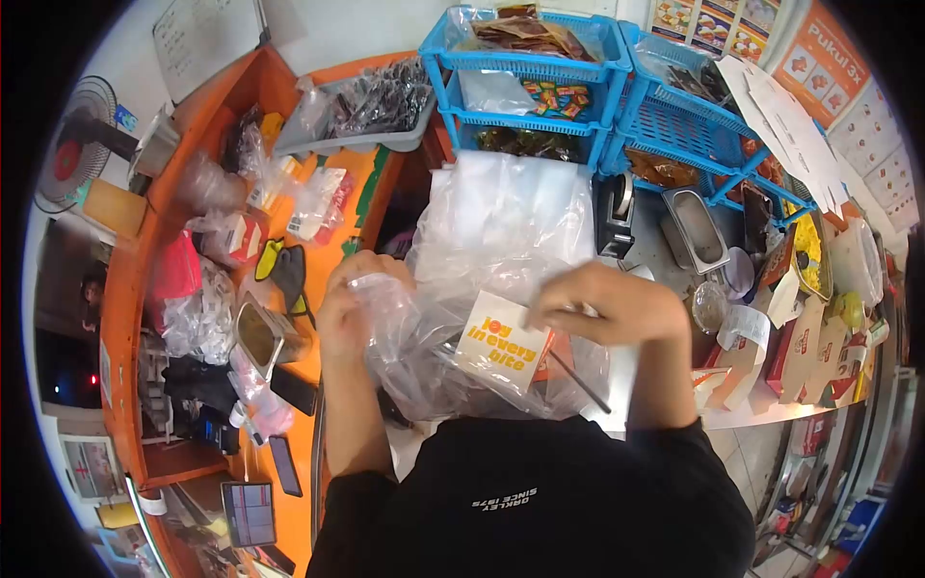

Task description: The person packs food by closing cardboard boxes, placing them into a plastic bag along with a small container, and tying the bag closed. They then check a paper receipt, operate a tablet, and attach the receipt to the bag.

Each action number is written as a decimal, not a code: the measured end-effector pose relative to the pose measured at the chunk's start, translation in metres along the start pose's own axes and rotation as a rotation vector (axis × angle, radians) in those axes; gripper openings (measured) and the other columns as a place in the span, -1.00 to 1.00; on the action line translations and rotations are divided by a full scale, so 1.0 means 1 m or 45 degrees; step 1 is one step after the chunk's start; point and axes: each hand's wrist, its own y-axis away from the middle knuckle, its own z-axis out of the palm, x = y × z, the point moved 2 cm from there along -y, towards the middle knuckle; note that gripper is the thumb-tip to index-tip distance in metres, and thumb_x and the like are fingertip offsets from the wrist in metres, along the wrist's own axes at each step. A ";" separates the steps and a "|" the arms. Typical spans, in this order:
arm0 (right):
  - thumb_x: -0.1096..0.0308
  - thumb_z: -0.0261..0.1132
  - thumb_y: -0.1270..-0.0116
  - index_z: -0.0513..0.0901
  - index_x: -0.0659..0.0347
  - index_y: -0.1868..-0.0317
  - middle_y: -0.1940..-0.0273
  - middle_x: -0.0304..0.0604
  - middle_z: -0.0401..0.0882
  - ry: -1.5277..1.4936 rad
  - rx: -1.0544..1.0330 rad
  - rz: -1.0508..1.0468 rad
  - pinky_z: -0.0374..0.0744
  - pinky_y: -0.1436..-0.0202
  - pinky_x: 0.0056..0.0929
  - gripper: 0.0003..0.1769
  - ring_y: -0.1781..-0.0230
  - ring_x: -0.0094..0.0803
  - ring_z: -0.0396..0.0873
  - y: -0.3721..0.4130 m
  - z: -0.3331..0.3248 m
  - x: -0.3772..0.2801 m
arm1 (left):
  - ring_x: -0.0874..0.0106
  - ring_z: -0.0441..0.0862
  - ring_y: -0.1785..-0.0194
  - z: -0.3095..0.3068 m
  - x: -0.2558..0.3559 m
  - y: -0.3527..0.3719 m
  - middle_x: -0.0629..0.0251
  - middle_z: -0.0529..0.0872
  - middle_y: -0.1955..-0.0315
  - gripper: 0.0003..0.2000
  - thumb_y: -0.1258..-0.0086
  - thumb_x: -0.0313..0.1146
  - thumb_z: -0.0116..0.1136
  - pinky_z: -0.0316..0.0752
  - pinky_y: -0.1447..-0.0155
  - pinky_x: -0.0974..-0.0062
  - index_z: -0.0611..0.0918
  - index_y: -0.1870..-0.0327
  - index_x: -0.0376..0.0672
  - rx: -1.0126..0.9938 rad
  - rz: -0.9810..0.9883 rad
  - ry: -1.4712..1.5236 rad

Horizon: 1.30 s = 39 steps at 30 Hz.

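My left hand (355, 303) grips the edge of a clear plastic bag (424, 347) held in front of my chest. My right hand (607, 303) pinches the other side of the bag's mouth, just above a white paper packet (501, 339) with orange lettering that sits inside or against the bag. A thin dark stick (583, 380) pokes out below the packet. A stack of clear plastic bags (511, 217) lies on the counter beyond both hands.
Blue plastic basket shelves (540, 67) with sachets stand at the back. A tape dispenser (615, 217) and a metal tin (699, 231) sit to the right, with food boxes (809, 347) beyond. The orange counter (337, 193) at left holds packets, a metal tin (262, 332) and phones.
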 end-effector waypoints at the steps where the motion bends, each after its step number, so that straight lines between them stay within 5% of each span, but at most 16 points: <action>1: 0.57 0.17 -0.15 0.60 0.27 0.13 0.28 0.01 0.62 0.133 -0.081 0.138 0.53 0.10 -0.28 -0.76 0.22 -0.09 0.59 0.017 -0.001 0.004 | 0.35 0.42 0.40 0.001 0.002 0.000 0.15 0.52 0.49 -0.70 -0.14 -0.13 0.02 0.25 0.33 0.44 0.48 0.43 -0.25 -0.049 -0.007 0.022; 6: 0.65 0.21 -0.01 0.66 0.16 0.11 0.05 -0.10 0.47 0.282 0.005 0.457 0.43 -0.09 -0.22 -0.61 -0.09 -0.10 0.40 0.067 0.031 0.014 | 0.45 0.25 0.55 0.005 0.009 -0.012 0.40 0.32 0.65 -0.69 -0.19 -0.07 0.10 0.17 0.37 0.45 0.32 0.52 -0.05 0.041 0.132 0.089; 11: 0.61 0.23 -0.06 0.68 0.09 0.12 0.14 -0.12 0.46 0.169 -0.172 0.275 0.45 0.00 -0.30 -0.64 0.06 -0.18 0.45 0.067 0.048 0.010 | 0.48 0.23 0.60 0.012 0.004 -0.019 0.41 0.32 0.65 -0.68 -0.23 -0.02 0.08 0.15 0.42 0.47 0.33 0.48 -0.03 -0.065 0.119 0.037; 17: 0.63 0.21 -0.08 0.64 0.26 0.20 0.24 -0.04 0.53 0.126 -0.381 0.539 0.49 0.04 -0.27 -0.75 0.13 -0.10 0.53 0.063 0.045 0.004 | 0.44 0.31 0.51 -0.013 0.018 -0.018 0.23 0.43 0.57 -0.71 -0.28 -0.11 0.05 0.16 0.39 0.46 0.43 0.47 -0.15 -0.140 0.124 0.530; 19: 0.59 0.22 -0.17 0.59 0.40 0.27 0.28 0.03 0.57 0.161 0.029 0.384 0.52 0.12 -0.29 -0.89 0.21 -0.12 0.57 0.048 0.010 -0.025 | 0.43 0.31 0.37 -0.017 0.024 -0.031 0.19 0.43 0.44 -0.70 -0.25 -0.09 0.06 0.16 0.24 0.45 0.46 0.53 -0.13 -0.532 0.345 0.019; 21: 0.57 0.18 -0.23 0.59 0.41 0.30 0.26 0.06 0.57 0.172 0.268 0.007 0.52 0.12 -0.29 -0.93 0.21 -0.14 0.58 0.020 -0.004 -0.055 | 0.43 0.30 0.29 -0.012 0.022 -0.036 0.16 0.44 0.33 -0.69 -0.24 -0.08 0.06 0.14 0.17 0.45 0.46 0.57 -0.13 -0.501 0.368 -0.027; 22: 0.56 0.17 -0.25 0.57 0.40 0.29 0.26 0.06 0.55 0.054 0.152 -0.103 0.51 0.11 -0.28 -0.92 0.20 -0.12 0.57 0.002 0.000 -0.051 | 0.43 0.29 0.22 -0.007 0.019 -0.038 0.14 0.45 0.23 -0.67 -0.23 -0.07 0.06 0.13 0.09 0.46 0.45 0.60 -0.12 -0.472 0.380 -0.074; 26: 0.58 0.18 -0.05 0.53 0.34 0.35 0.29 0.05 0.50 0.483 -0.016 -0.139 0.49 0.08 -0.22 -0.89 0.16 -0.02 0.54 -0.077 0.055 0.020 | 0.42 0.31 0.09 0.015 0.020 -0.050 0.07 0.44 -0.01 -0.64 -0.25 -0.02 0.05 0.16 -0.05 0.46 0.46 0.58 -0.13 -0.155 0.247 -0.229; 27: 0.54 0.11 -0.15 0.53 0.36 0.19 0.17 0.02 0.51 0.818 -0.221 0.013 0.51 0.01 -0.20 -0.80 0.07 -0.04 0.53 -0.092 0.063 0.032 | 0.42 0.31 0.09 0.015 0.020 -0.051 0.07 0.44 -0.01 -0.64 -0.25 -0.02 0.05 0.16 -0.05 0.46 0.46 0.58 -0.13 -0.195 0.245 -0.213; 29: 0.42 0.21 -0.05 0.68 0.25 0.42 0.36 -0.04 0.66 1.113 -0.416 0.402 0.59 0.24 -0.14 -0.86 0.29 -0.10 0.65 -0.117 0.090 0.093 | 0.42 0.32 0.08 0.010 0.017 -0.058 0.10 0.46 0.02 -0.64 -0.26 -0.02 0.05 0.19 -0.07 0.46 0.45 0.56 -0.14 -0.193 0.151 -0.327; 31: 0.34 0.29 0.05 0.70 0.21 0.48 0.43 -0.06 0.67 1.123 -0.233 0.383 0.59 0.33 -0.12 -0.85 0.39 -0.12 0.66 -0.128 0.125 0.205 | 0.40 0.34 0.09 0.017 0.010 -0.060 0.12 0.47 0.04 -0.64 -0.27 -0.03 0.03 0.20 -0.05 0.48 0.45 0.53 -0.16 -0.275 0.169 -0.357; 33: 0.26 0.28 -0.05 0.71 0.21 0.39 0.33 0.01 0.67 1.062 -0.358 0.453 0.58 0.23 -0.13 -0.79 0.30 -0.09 0.65 -0.133 0.150 0.279 | 0.39 0.36 0.09 0.020 0.004 -0.059 0.13 0.48 0.07 -0.66 -0.27 -0.06 0.01 0.22 -0.06 0.47 0.43 0.52 -0.17 -0.233 0.149 -0.487; 34: 0.26 0.28 -0.05 0.71 0.21 0.39 0.33 0.01 0.67 1.073 -0.332 0.477 0.58 0.23 -0.13 -0.79 0.30 -0.09 0.65 -0.140 0.148 0.274 | 0.37 0.38 0.10 0.023 0.003 -0.057 0.12 0.49 0.11 -0.68 -0.26 -0.09 0.00 0.24 -0.05 0.44 0.42 0.52 -0.17 -0.191 0.121 -0.634; 36: 0.12 0.16 -0.26 0.66 0.27 0.24 0.26 -0.03 0.64 0.829 -0.105 -0.652 0.53 0.12 -0.26 -0.65 0.21 -0.17 0.59 -0.153 0.140 0.217 | 0.36 0.38 0.12 0.020 0.005 -0.053 0.12 0.49 0.14 -0.71 -0.24 -0.13 0.02 0.25 -0.04 0.42 0.43 0.52 -0.17 -0.190 0.143 -0.586; 38: 0.11 0.05 -0.37 0.62 0.28 0.13 0.25 0.01 0.63 0.495 -0.519 0.493 0.49 0.05 -0.17 -0.60 0.17 -0.10 0.58 -0.101 0.072 0.071 | 0.35 0.44 0.11 0.011 0.011 -0.048 0.16 0.50 0.19 -0.84 -0.19 -0.36 0.14 0.38 0.02 0.43 0.41 0.50 -0.11 -0.023 0.093 -0.416; 39: 0.16 0.04 -0.41 0.60 0.28 0.00 0.14 0.04 0.64 0.479 -0.498 0.363 0.50 0.00 -0.23 -0.61 0.10 -0.09 0.58 -0.076 0.046 0.016 | 0.35 0.44 0.11 0.011 0.016 -0.046 0.16 0.50 0.19 -0.84 -0.19 -0.36 0.14 0.38 0.02 0.43 0.41 0.50 -0.11 -0.023 0.094 -0.413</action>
